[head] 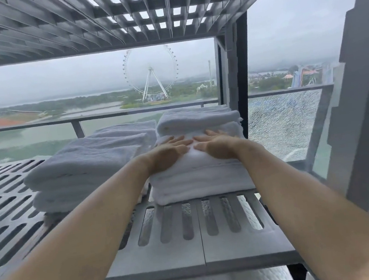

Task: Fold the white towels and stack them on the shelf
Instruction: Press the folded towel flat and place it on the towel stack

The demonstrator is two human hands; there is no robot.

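1. My arms (84, 222) are reaching over the shelf (201, 249).
2. My left hand (168, 152) and right hand (216, 145) are lying flat, gripping nothing.
3. Both are pressing the towel pile (202, 179) there, making it neat.

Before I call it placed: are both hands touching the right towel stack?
Touching. Head view shows left hand and right hand lying flat on the right towel stack.
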